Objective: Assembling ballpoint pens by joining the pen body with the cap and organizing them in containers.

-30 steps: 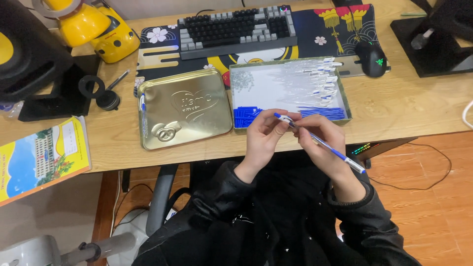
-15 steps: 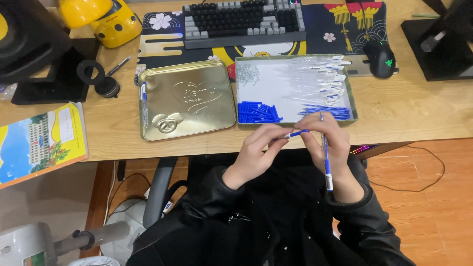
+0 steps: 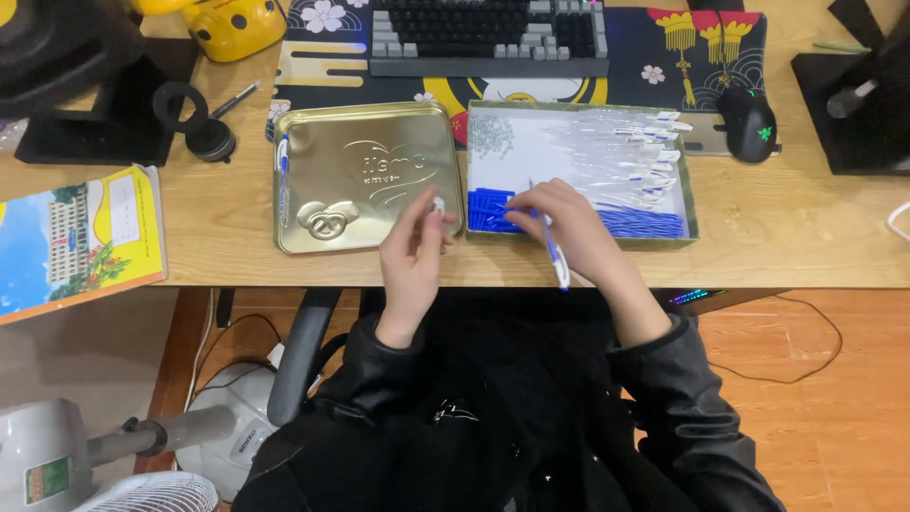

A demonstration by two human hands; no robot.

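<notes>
in the head view, the right hand (image 3: 573,232) pinches a blue and white pen (image 3: 553,248) between thumb and fingers. the pen is long and thin. its long side runs from up by the fingers down toward the person, with its low end just past the table edge, tipped a little to the right. the fingertips (image 3: 517,204) of this hand touch the blue pen parts (image 3: 488,210) just above the grip, inside the open tray (image 3: 690,204). clear pen tubes (image 3: 626,152) lie up and right of the grip, too many to count.

the left hand (image 3: 414,248) pinches one small white bit (image 3: 438,204) over the edge of the gold tin lid (image 3: 360,175), which lies just left of the tray. one more pen (image 3: 282,156) lies at the far left side of that lid.

all of this sits on a wooden table (image 3: 796,228). farther up there is one keyboard (image 3: 488,38) and one black mouse (image 3: 749,123). one yellow book (image 3: 76,237) lies far to the left. the floor (image 3: 834,398) is wood.
</notes>
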